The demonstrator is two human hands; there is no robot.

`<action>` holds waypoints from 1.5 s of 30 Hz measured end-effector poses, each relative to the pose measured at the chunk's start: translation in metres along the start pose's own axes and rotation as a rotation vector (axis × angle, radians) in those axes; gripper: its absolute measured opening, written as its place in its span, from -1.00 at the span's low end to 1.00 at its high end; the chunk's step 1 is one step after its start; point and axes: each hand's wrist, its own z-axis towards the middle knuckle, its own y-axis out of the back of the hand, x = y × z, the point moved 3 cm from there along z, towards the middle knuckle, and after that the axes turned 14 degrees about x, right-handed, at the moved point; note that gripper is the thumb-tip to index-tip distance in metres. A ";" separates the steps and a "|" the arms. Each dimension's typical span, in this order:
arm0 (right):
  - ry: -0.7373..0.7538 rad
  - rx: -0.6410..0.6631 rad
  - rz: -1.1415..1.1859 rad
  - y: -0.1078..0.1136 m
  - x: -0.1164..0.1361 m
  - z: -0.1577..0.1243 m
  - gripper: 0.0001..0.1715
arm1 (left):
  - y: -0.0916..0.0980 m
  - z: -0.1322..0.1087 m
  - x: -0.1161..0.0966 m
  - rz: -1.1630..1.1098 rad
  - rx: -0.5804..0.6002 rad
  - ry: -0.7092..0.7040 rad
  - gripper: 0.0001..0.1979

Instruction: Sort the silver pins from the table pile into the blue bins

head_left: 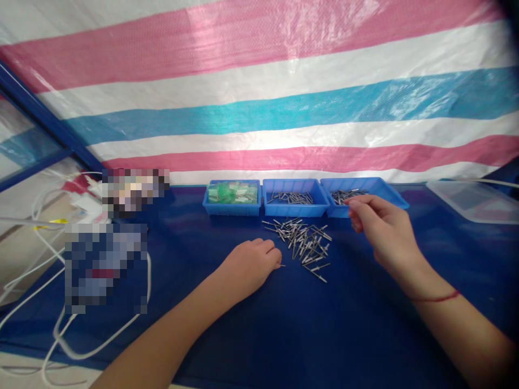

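Note:
A loose pile of metal pop rivets (302, 240) lies on the blue tabletop. My left hand (256, 259) rests on the table at the pile's left side with its fingers curled in. A thin rivet pin pokes out beside its fingertips; the rest is hidden. My right hand (381, 224) is raised in front of the right blue bin (385, 193), thumb and forefinger pinched together. Whatever sits in that pinch is too small to make out. More rivets (344, 195) lie in this bin, partly covered by the hand.
Left of it stand a middle blue bin (295, 209) of rivets and another blue bin (231, 209) of green-and-white packets (233, 192). A clear plastic lid (474, 200) lies at the right. White cables (150, 275) and blurred-out items are at the left; a striped sheet (259, 119) hangs behind.

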 end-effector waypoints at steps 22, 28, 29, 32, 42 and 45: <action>0.257 0.540 -0.005 -0.068 0.032 -0.060 -0.92 | 0.001 0.004 -0.005 -1.203 -0.211 -0.156 -0.69; 0.278 0.455 -0.080 -0.064 0.031 -0.060 -0.93 | 0.005 0.002 -0.006 -1.060 -0.223 -0.124 -0.78; 0.284 0.456 -0.091 -0.064 0.032 -0.061 -0.92 | 0.006 0.002 -0.007 -1.043 -0.226 -0.120 -0.79; 0.298 0.475 -0.095 -0.065 0.032 -0.061 -0.91 | 0.007 0.002 -0.008 -1.040 -0.222 -0.129 -0.76; 0.344 0.443 -0.119 -0.065 0.037 -0.061 -0.92 | -0.003 0.006 -0.009 -1.197 -0.183 -0.161 -0.67; 0.380 0.456 -0.144 -0.065 0.038 -0.062 -0.94 | -0.003 0.006 -0.009 -1.200 -0.182 -0.159 -0.68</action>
